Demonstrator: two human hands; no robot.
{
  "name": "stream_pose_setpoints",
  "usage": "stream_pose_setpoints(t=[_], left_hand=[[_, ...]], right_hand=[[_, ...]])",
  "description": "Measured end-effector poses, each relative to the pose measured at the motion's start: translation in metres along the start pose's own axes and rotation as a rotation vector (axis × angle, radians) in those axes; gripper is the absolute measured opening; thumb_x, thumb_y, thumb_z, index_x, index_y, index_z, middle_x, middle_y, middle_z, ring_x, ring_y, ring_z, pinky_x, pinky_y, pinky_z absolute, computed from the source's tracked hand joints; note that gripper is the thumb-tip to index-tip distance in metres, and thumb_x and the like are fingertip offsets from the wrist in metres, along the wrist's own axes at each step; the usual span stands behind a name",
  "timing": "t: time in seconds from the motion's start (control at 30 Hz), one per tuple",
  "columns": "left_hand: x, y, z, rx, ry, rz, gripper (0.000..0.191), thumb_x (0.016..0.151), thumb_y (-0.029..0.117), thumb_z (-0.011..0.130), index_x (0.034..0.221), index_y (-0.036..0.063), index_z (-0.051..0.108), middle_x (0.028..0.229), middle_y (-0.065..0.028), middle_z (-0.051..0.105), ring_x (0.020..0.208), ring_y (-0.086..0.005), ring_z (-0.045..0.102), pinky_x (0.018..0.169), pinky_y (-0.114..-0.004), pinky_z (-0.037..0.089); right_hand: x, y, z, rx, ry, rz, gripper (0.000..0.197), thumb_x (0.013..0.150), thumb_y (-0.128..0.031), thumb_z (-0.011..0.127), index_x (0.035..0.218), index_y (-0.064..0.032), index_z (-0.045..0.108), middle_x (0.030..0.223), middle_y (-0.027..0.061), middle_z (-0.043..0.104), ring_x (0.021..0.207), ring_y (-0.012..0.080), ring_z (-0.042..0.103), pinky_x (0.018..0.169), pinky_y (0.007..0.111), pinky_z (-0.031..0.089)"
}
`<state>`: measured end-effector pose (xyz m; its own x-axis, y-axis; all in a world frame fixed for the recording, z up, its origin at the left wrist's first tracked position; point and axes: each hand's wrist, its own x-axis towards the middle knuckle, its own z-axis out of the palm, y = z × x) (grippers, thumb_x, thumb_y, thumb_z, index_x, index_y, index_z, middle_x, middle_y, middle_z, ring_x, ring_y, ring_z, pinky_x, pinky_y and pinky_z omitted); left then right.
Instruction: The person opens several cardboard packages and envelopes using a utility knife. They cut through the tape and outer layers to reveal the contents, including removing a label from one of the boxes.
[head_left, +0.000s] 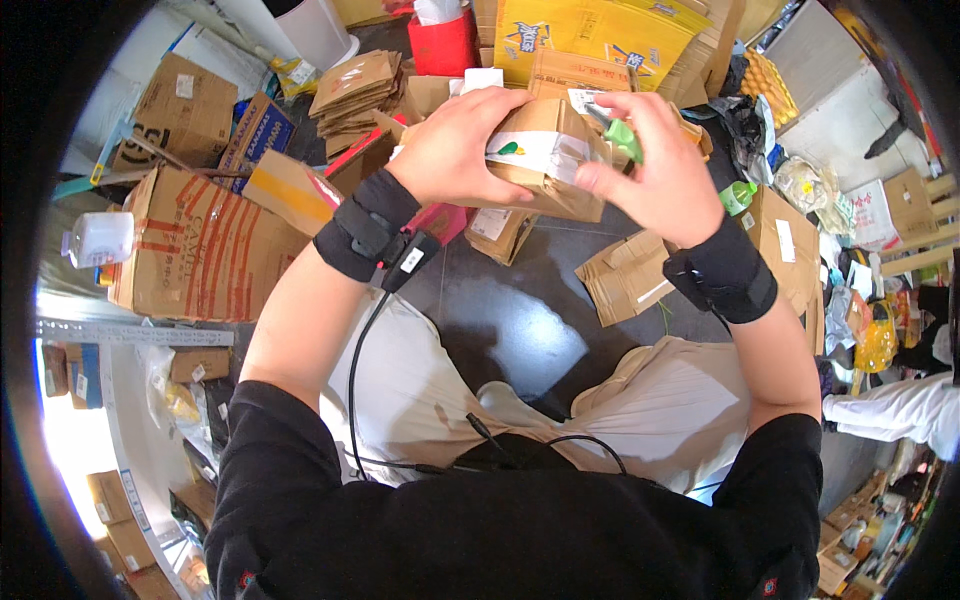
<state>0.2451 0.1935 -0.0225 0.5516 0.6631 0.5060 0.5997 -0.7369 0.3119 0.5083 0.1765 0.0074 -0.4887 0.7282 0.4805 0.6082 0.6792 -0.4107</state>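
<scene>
A small brown cardboard box (541, 118) is held up in front of me, tilted, with a white printed band and clear tape across its near side. My left hand (461, 146) grips the box at its left side, thumb along the lower near edge and fingers over the top. In my right hand (664, 172) is a green-handled utility knife (624, 139), its grey end pointing up and left near the box's right side. My right thumb is at the taped right corner; whether it presses on it, I cannot tell.
Below the box, a flattened carton (626, 274) lies on the dark tiled floor (517, 307). A large taped carton (210, 247) stands left, and a stack of flattened cardboard (358, 86) lies behind. Yellow cartons (585, 37) stand ahead. Another person's leg (892, 409) shows at right.
</scene>
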Motion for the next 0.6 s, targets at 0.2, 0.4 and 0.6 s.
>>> stream_pose_setpoints(t=[0.2,0.4,0.6], left_hand=[[-0.006,-0.016,-0.007,-0.055,-0.118,-0.044,0.092,0.061,0.034,0.087,0.137,0.0000,0.047,0.134,-0.0214,0.053,0.127,-0.0357,0.051,0.109,-0.041,0.039],[-0.006,-0.017,-0.001,-0.036,-0.134,0.032,0.089,0.059,0.027,0.086,0.136,0.0028,0.049,0.131,-0.0194,0.055,0.124,-0.0356,0.052,0.107,-0.041,0.040],[-0.005,-0.014,0.002,0.027,-0.122,0.085,0.089,0.055,0.022,0.085,0.136,0.0051,0.050,0.128,-0.0170,0.058,0.122,-0.0346,0.053,0.106,-0.043,0.040]], right_hand=[[0.001,0.010,-0.006,-0.117,-0.138,-0.065,0.030,0.093,-0.032,0.060,0.109,-0.0065,0.063,0.097,0.0124,0.065,0.084,0.0338,0.065,0.071,0.042,0.052],[-0.013,0.001,0.004,-0.182,-0.069,-0.070,0.023,0.093,-0.030,0.061,0.103,-0.0101,0.069,0.090,0.0088,0.066,0.078,0.0319,0.065,0.066,0.040,0.052],[-0.017,0.008,0.005,-0.157,-0.038,-0.111,0.024,0.092,-0.029,0.062,0.103,-0.0090,0.070,0.083,0.0106,0.066,0.076,0.0321,0.065,0.064,0.040,0.052]])
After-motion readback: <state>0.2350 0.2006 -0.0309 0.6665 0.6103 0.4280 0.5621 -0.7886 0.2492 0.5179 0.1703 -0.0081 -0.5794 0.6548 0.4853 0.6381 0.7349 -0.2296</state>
